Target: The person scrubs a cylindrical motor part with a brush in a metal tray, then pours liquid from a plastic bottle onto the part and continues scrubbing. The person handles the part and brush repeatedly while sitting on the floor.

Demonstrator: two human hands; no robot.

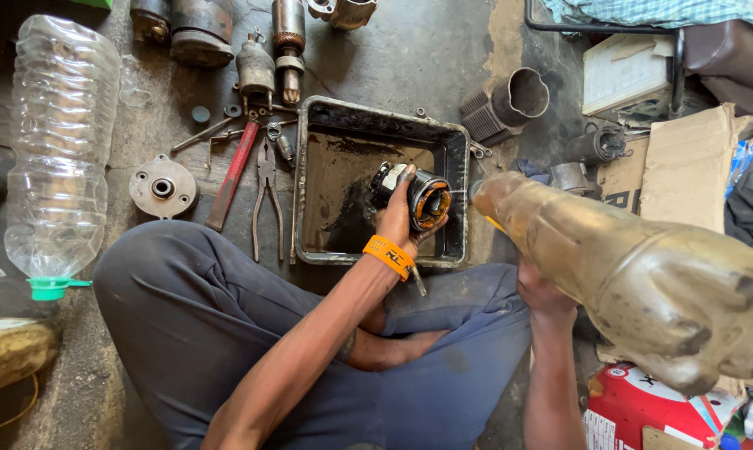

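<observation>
Here my left hand (397, 218) grips a motor stator housing (418, 198) by its dark shell over the black metal tray (376, 117); it looks heavy, greasy, slippery. At three o'clock, my right hand (543, 293) clasps a tilted, grimy plastic bottle (635, 267) underneath.

My left hand (397, 218) sits over the black tray (456, 142). The tray's walls box it in, but the dark tray floor to the left is bare. My right hand (543, 292) has a big dirty bottle (635, 267) filling the space beside the tray. Left of the tray, pliers (266, 196) and a red tool (233, 173) lie close together. A big clear bottle (60, 142) blocks the far left. My knees close off the near side.
</observation>
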